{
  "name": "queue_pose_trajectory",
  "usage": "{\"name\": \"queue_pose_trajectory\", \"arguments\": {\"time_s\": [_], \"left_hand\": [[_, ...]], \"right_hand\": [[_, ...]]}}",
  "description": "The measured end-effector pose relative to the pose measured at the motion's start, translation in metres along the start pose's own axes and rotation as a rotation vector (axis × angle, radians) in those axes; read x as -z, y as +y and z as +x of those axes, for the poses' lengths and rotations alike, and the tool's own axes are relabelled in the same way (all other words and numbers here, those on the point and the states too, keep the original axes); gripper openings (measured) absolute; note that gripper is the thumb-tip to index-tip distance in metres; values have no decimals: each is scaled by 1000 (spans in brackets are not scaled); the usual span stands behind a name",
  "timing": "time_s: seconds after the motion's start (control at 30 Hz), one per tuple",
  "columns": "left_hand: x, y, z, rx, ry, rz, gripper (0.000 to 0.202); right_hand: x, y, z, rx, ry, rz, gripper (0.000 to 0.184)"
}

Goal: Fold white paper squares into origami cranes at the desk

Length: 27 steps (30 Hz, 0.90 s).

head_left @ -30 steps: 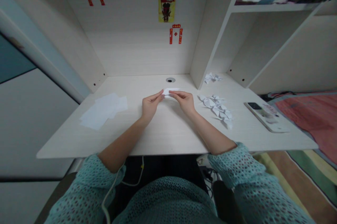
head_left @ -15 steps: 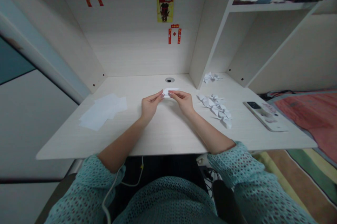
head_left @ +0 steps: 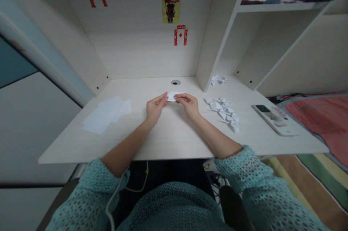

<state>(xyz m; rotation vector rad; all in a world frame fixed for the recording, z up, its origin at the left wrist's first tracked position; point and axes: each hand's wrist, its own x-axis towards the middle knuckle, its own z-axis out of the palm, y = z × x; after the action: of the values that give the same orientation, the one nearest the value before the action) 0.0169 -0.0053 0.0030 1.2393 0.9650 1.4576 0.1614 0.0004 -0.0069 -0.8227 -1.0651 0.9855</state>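
Note:
A small folded piece of white paper (head_left: 171, 96) is held just above the desk, pinched from both sides. My left hand (head_left: 156, 107) grips its left end between thumb and fingers. On the right end, my right hand (head_left: 189, 105) closes with thumb and fingertips. The exact folds are too small to make out. To the left lies a spread stack of flat white paper sheets (head_left: 104, 115). Right of my right hand is a pile of small folded paper pieces (head_left: 223, 110).
More folded paper pieces (head_left: 219, 79) lie beyond the upright divider (head_left: 217, 39). A phone (head_left: 273, 119) rests near the desk's right side. A round cable hole (head_left: 175, 82) is at the back. A white cable (head_left: 110, 205) hangs by my left sleeve.
The paper between my hands has become shorter and more compact: a strip that stuck out to the right is now folded in. Both hands stay almost in place.

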Motion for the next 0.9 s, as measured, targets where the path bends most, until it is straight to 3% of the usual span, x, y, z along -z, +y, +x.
{"name": "queue_pose_trajectory", "arguments": {"time_s": [0.13, 0.3, 0.5, 0.67, 0.9], "left_hand": [[1, -2, 0, 27, -13, 7, 53], [4, -4, 0, 76, -115, 24, 66], [3, -6, -2, 187, -143, 151, 38], [2, -8, -2, 196, -57, 133, 39], [2, -9, 0, 210, -61, 87, 39]], "right_hand": [[1, 3, 0, -4, 0, -1, 16], [3, 3, 0, 6, 43, -3, 21], [0, 5, -5, 49, 33, -45, 22], [-4, 5, -9, 59, -11, -53, 20], [-3, 7, -8, 22, -26, -33, 24]]}}
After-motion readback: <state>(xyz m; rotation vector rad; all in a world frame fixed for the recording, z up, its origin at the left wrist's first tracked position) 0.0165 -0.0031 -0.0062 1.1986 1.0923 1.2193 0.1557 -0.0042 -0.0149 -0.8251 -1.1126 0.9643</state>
